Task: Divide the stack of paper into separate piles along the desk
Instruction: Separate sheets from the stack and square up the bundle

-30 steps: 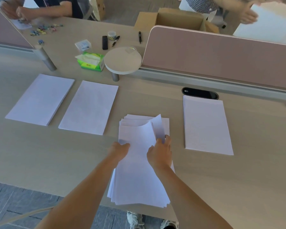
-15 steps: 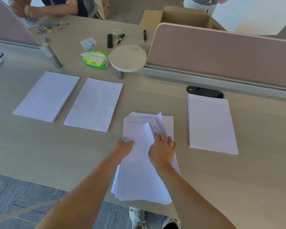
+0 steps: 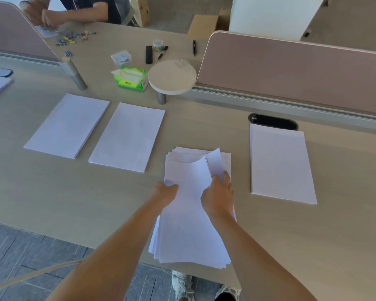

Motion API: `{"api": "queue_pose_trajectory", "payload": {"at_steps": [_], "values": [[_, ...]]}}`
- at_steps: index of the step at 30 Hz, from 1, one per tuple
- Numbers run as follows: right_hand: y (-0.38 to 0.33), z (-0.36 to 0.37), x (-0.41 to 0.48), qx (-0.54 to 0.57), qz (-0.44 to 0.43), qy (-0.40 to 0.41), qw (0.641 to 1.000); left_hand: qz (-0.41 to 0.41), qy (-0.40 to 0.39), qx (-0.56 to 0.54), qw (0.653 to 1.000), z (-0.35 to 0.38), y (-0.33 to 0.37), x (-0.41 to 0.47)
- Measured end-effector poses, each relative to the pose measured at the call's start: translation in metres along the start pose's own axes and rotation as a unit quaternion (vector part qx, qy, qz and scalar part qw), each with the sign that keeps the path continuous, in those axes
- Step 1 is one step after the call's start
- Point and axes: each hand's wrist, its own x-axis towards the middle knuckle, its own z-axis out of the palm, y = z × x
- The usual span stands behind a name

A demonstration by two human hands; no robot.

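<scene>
Pale wood desk (image 3: 52, 203) fills the view, and the stack of paper (image 3: 189, 235) lies fanned and untidy at its 6 o'clock edge, the near ends hanging just past the rim. At the stack's 9 o'clock side the left hand (image 3: 164, 192) grips the edge, thumb on top and fingers hidden beneath. At its 2 o'clock corner the right hand (image 3: 218, 197) has its fingertips tucked among the upper sheets, which curl upward against them. A neat right pile (image 3: 280, 164) lies at 3 o'clock, apart from the stack. Two more piles, a middle pile (image 3: 128, 137) and a left pile (image 3: 67, 124), lie side by side at 10 o'clock. A green tissue box (image 3: 131, 79) stands at 11 o'clock, beside a round shelf (image 3: 172, 77)
</scene>
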Motion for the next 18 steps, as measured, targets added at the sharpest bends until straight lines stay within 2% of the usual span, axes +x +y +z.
{"api": "queue_pose_trajectory", "payload": {"at_steps": [11, 18], "values": [[-0.009, 0.008, -0.009, -0.014, 0.003, -0.012, 1.0, -0.004, -0.016, -0.007, 1.0, -0.003, 0.003, -0.006], [-0.014, 0.009, -0.011, -0.051, -0.039, -0.003, 0.998, -0.009, -0.009, 0.005, 1.0, 0.0, 0.002, -0.006]]}}
